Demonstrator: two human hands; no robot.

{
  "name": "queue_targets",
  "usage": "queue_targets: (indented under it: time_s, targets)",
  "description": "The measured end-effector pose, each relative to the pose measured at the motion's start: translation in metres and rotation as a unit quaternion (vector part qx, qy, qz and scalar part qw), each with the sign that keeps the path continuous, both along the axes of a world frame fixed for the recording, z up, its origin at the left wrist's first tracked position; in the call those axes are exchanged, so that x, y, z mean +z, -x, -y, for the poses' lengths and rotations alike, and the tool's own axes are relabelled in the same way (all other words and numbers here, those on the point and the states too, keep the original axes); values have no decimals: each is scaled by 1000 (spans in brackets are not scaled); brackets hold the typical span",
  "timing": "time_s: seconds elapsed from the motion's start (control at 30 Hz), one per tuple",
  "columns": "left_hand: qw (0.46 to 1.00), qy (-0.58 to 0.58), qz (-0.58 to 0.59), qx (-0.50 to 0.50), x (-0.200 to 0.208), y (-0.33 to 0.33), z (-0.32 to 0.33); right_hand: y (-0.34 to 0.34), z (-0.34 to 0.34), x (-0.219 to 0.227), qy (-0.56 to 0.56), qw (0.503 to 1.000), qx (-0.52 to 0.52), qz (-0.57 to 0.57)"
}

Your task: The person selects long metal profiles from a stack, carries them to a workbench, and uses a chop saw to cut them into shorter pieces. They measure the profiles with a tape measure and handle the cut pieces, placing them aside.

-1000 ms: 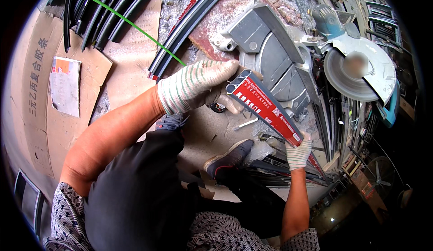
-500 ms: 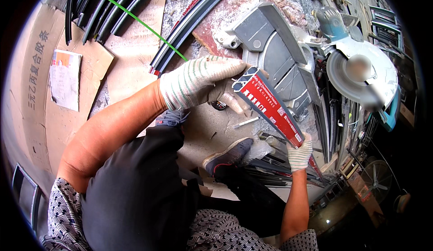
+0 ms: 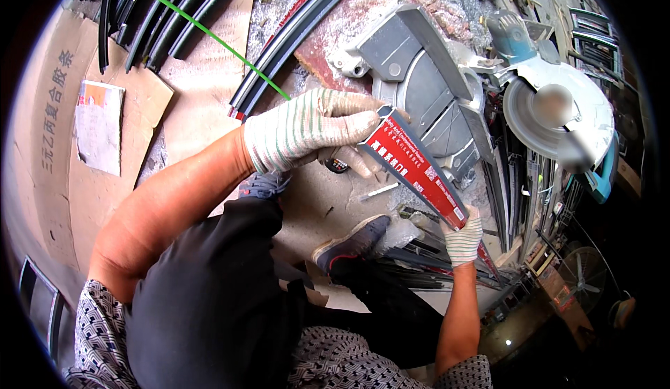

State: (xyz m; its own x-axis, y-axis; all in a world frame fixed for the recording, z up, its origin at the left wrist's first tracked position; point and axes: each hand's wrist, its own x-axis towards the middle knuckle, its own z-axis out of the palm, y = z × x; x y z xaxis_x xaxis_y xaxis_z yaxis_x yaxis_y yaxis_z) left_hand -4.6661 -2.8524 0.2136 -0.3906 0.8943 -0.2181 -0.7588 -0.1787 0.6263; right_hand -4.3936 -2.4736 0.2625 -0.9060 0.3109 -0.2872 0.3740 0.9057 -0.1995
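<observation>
Both hands wear white knitted work gloves with thin coloured stripes. Between them they hold a short dark metal profile (image 3: pixel 417 169) with red printed film along its upper face. My left hand (image 3: pixel 314 127) is closed around its hollow upper-left end, the thumb and fingers covering part of the opening. At the lower-right end, the fingers of my right hand (image 3: pixel 463 239) wrap the profile from beneath. It is held at a slant, in front of the grey base of a miter saw (image 3: pixel 412 75). The saw's round blade (image 3: pixel 530 109) and white guard are raised on the right.
Long dark profiles (image 3: pixel 202 12) lie at the upper left beside cardboard sheets (image 3: pixel 132 127). A green strap (image 3: pixel 195 19) crosses them. More profiles (image 3: pixel 426 260) lie on the floor past my shoe (image 3: pixel 359 239). A fan (image 3: pixel 583 277) stands at the far right. Metal shavings cover the ground around the saw.
My left thumb and fingers have shifted over the profile's upper end, covering more of its opening. The profile has barely moved, and my right hand stays at the other end.
</observation>
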Motion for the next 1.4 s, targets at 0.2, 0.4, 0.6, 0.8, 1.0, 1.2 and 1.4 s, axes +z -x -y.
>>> queue_targets:
  time_s: [0.2, 0.4, 0.6, 0.8, 1.0, 1.2, 1.4]
  targets:
    - [995, -22, 92, 11, 3, 1, 2, -9, -10, -12, -39, 999, 0, 24]
    - [998, -3, 59, 8, 3, 4, -1, -8, -18, -26, -53, 998, -16, 40]
    - [991, -14, 112, 69, -5, -1, -4, 11, -12, -40, -1, 998, -44, 37]
    - [988, 97, -43, 114, -37, -9, -14, 68, 50, -52, 3, 1000, 13, -7]
    - [964, 227, -73, 115, -35, -12, -25, 131, 119, -51, 3, 1000, 13, 26]
    - [945, 256, -58, 194, -28, 12, -12, 178, 154, -46, 27, 999, 9, 25]
    - [942, 256, -58, 208, -26, 41, 3, 182, 149, -41, -1, 998, 45, -34]
